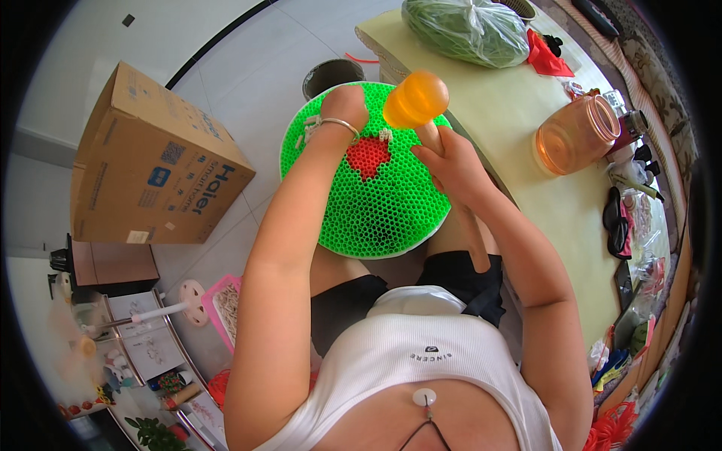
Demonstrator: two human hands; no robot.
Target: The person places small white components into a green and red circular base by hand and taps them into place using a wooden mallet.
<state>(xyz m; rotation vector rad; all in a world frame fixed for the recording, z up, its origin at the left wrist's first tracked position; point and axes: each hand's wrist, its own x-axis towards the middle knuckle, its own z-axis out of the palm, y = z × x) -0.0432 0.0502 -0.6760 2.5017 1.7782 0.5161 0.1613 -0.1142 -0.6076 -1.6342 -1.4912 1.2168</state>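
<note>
Mallet (417,99) in Right Hand, Head Outward

Position: the mallet is in the person's right hand (460,161), over the right side of a green disc (376,218) of packed tubes. Its amber head sits just beyond the grip, on the far side from the person; the handle passes through the palm and emerges below.

Grip: right fingers wrap the handle near the head, thumb laid across it. Left hand (347,104) is curled at the disc's far left; its fingertips are hidden, so I cannot tell whether it pinches anything. A bangle (342,123) circles that wrist.

Orientation: the long axis runs obliquely. The head points away from the person and slightly left; the butt points back toward the right thigh. From my place in the room, contact between head and disc cannot be confirmed.

Surroundings: a red patch (366,159) marks the disc between the hands, with a small white piece (386,135) at its far edge. The table (556,218) stands at the person's right, bearing a jar (575,139).
</note>
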